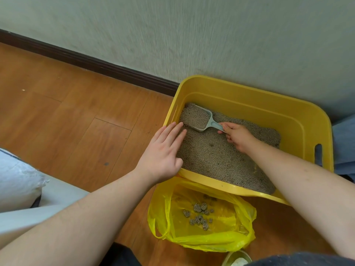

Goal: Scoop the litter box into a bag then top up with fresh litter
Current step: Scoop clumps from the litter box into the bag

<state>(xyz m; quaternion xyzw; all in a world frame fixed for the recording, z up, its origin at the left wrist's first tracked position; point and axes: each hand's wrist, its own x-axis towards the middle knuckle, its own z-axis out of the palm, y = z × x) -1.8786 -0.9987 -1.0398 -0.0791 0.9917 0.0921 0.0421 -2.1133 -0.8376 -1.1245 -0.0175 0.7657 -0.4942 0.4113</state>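
Scoop (199,118) handle in right hand (237,136).

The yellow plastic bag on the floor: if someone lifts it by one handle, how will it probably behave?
The bag looks thin and crumpled, so it would probably sag and fold shut. It holds only a few clumps, so it is likely light. With one handle lifted, the open mouth may tilt and the clumps could slide to one side.

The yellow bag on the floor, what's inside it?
Inside the yellow bag lie small grey clumps of litter, gathered near its middle. The bag's crumpled folds and the litter box rim above it hide anything further in.
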